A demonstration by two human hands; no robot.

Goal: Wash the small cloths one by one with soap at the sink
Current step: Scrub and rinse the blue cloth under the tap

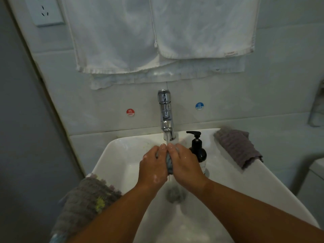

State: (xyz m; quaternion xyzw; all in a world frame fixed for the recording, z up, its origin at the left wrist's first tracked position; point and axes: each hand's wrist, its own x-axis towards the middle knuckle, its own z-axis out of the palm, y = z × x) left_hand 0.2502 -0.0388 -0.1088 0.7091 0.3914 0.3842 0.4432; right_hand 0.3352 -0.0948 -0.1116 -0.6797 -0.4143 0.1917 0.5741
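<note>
Under the running chrome tap [165, 113], my left hand [152, 166] and my right hand [185, 163] grip a small blue-grey cloth [169, 163] between them, over the white sink [121, 155]. Most of the cloth is hidden by my fingers. Water falls onto it and runs down toward the drain [175, 193]. A black soap pump bottle [197, 149] stands just right of my right hand. A grey-brown cloth [84, 202] lies on the sink's left rim, and a purple-grey cloth [238, 148] on the right rim.
White towels [157, 37] hang on the wall above the tap. Hot [130, 112] and cold [199, 106] stickers flank the tap. A wall socket [46, 12] is at the top left. A white fixture [315, 178] stands at the right edge.
</note>
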